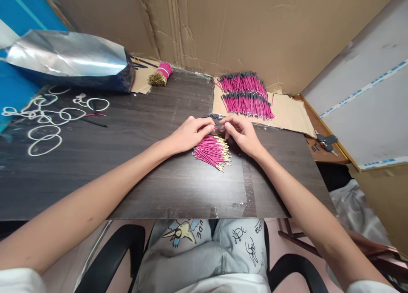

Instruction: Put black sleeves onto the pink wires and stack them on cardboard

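Note:
Over the dark table my left hand is closed, its thumb and forefinger pinching a thin wire that points toward the other hand. Facing it, my right hand has thumb and forefinger drawn together near the wire's tip; whatever sits between them is too small to make out. Just below both hands lies a fanned pile of magenta wires with yellowish metal tips on the right. Small black tube pieces lie behind the fingertips, partly hidden by the hands.
Two rows of magenta wires with black ends lie on a cardboard sheet. A banded wire bundle stands at the back, beside a silver bag. White rubber bands lie left; keys rest far right.

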